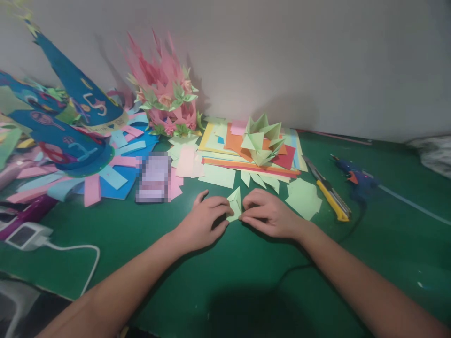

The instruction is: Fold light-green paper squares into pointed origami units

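A small folded piece of pale green paper point(235, 205) with a pointed top lies on the green table between my hands. My left hand point(208, 218) grips its left side with fingers curled and thumb near the lower edge. At the paper's lower right corner, my right hand point(268, 213) pinches with thumb and fingertips pressed together. Beyond the hands stands a pale green folded paper star shape point(262, 141) on a stack of coloured sheets point(211, 141). Pale green cut pieces point(218, 177) lie just in front of the stack.
A yellow cutter knife point(333, 199) and a blue glue gun point(357, 178) lie at right. Blue paper cones point(75, 89), a pink paper crown point(169, 98) and a blurred-out phone point(154, 178) are at left. A white charger point(28, 235) trails a cable.
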Demonstrator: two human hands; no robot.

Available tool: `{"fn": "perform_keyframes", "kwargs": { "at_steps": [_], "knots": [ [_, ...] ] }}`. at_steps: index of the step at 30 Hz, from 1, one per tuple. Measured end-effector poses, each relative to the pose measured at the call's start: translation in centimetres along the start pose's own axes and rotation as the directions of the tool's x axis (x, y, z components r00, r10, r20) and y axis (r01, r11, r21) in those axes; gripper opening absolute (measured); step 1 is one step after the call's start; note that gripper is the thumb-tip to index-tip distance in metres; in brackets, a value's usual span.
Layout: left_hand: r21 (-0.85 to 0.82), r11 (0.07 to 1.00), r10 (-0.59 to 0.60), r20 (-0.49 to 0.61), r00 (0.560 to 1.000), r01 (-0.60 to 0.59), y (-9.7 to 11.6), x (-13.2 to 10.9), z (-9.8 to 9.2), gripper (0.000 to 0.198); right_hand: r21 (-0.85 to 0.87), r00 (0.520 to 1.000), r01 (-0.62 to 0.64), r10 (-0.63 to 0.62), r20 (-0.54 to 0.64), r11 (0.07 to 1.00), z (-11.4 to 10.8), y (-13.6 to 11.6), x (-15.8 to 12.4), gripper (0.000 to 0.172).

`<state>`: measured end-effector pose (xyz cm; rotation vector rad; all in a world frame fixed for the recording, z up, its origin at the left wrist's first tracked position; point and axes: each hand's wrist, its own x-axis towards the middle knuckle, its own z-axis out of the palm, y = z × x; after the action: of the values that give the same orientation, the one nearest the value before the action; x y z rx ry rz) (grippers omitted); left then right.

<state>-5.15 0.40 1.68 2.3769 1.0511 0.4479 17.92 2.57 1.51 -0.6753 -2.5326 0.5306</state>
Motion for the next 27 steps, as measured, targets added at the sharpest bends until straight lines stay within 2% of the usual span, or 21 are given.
{"fn": "perform_keyframes", "kwargs": {
  "at_steps": [6, 9, 17, 23, 27],
  "knots": [
    [0.002, 1.0, 0.022, 0.009, 1.0, -0.022, -0.1, -0.1, 0.1, 0.025, 0.013, 0.999, -0.014, 0.014, -0.042, 1.0, -0.1, 0.3, 0.0, 0.016],
    [-0.007, 1.0, 0.03, 0.022, 0.999, -0.03, -0.2, 0.0, -0.1, 0.025, -0.006, 1.0, 0.001, -0.001, 0.0, 1.0, 0.1, 0.7, -0.1, 0.016],
    [0.018, 0.998, 0.065, -0.003, 0.998, -0.065, -0.6, 0.0, 0.0, 0.02, -0.236, 0.988, 0.152, -0.14, 0.067, 0.96, 0.4, 0.4, 0.1, 0.019],
    [0.038, 0.996, 0.084, -0.047, 0.995, -0.082, -0.5, 0.1, 0.6, 0.014, -0.266, 0.991, 0.13, -0.118, 0.063, 0.955, 1.2, 0.0, 0.4, 0.018],
    [0.014, 0.995, 0.095, -0.067, 0.993, -0.095, -0.2, 0.2, 0.6, 0.007, -0.168, 0.998, 0.052, -0.048, 0.032, 0.984, 1.6, 0.1, 0.5, 0.017]
  ]
}}
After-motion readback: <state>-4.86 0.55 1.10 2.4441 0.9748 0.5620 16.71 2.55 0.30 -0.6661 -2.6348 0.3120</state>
